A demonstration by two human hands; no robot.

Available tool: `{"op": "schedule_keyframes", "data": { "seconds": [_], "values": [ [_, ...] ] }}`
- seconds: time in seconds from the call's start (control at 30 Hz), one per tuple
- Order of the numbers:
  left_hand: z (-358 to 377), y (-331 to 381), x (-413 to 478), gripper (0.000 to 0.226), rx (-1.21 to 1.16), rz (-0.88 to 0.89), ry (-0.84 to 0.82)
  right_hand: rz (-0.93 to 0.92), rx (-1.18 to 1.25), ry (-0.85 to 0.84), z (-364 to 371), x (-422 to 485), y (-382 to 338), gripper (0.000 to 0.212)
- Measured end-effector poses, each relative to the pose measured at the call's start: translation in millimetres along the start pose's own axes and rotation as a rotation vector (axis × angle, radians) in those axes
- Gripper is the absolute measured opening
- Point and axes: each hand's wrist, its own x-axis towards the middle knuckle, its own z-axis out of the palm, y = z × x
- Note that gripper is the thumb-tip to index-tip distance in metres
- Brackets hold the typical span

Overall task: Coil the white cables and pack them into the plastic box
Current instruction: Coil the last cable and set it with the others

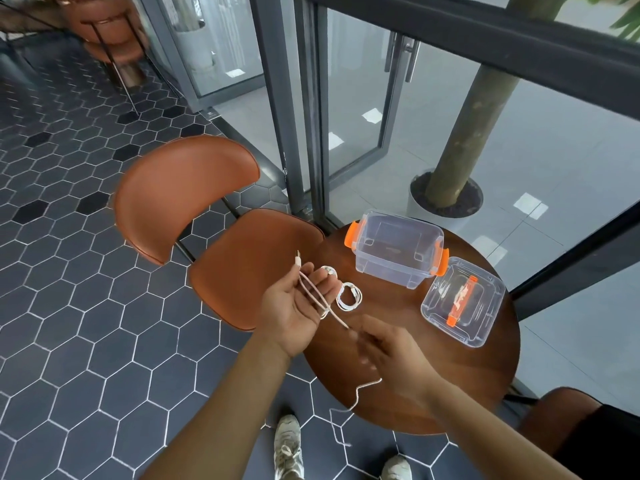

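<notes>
Left hand: I saw my left hand (297, 308) held palm up just past the table's left edge, its fingers mostly straight, with loops of the white cable (313, 295) lying across the palm.
Plug: the cable's plug (297, 260) stood up above that hand.
Right hand: my right hand (385, 353) was over the table, back up and blurred. The cable ran in at its fingertips and came out beneath it, but I could not tell whether the fingers pinched it.
Loose end: the rest of the cable trailed off the table's near edge toward the floor.
Coiled cable: one coiled cable (349, 297) lay on the round wooden table (450, 382), near the left hand's fingertips.
Plastic box: the plastic box (398, 252) sat open at the table's far side, with its lid (462, 303) just beside it.
Chair: a brown chair (221, 216) stood to the left of the table.
</notes>
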Motion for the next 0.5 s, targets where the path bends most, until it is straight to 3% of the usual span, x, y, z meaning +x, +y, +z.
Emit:
{"op": "schedule_keyframes", "data": {
  "seconds": [0.17, 0.3, 0.5],
  "values": [
    [3.9, 0.2, -2.8, 0.036, 0.075, -0.035, -0.073, 0.19, 0.016, -0.128, -12.0, 16.3, 21.9, 0.016],
    [5.8, -1.1, -5.7, 0.037, 0.11, -0.09, -0.153, 0.31, -0.158, -0.225, -29.7, 43.5, 27.7, 0.038],
    [0.9, 7.3, -10.4, 0.03, 0.311, -0.137, -0.219, 0.353, -0.196, -0.348, -51.0, 58.5, 21.3, 0.024]
  ]
}}
